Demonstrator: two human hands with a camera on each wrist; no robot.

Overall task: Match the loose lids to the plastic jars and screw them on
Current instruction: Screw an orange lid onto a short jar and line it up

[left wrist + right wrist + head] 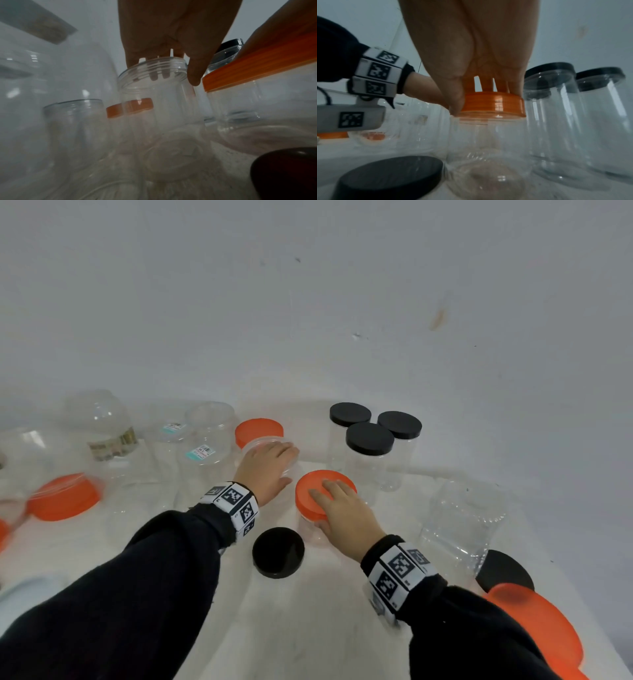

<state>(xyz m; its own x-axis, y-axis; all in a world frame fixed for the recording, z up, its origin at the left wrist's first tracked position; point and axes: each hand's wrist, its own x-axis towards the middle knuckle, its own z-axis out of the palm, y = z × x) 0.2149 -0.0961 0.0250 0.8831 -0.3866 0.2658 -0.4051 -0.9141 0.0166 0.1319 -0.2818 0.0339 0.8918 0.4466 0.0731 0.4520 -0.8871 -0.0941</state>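
Right hand [346, 510] clasps orange lid [317, 491] on jar [488, 148]; left hand [269, 467] grips open jar [154, 94] rim. Risk: cross-threaded lid, crowded jars toppling

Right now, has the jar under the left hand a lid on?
No, open: the jar shows a bare threaded rim, the left hand gripping it.

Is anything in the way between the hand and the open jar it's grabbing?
No. The left hand is already gripping the rim of the open jar, fingers dipping inside its mouth. Nothing sits between them.
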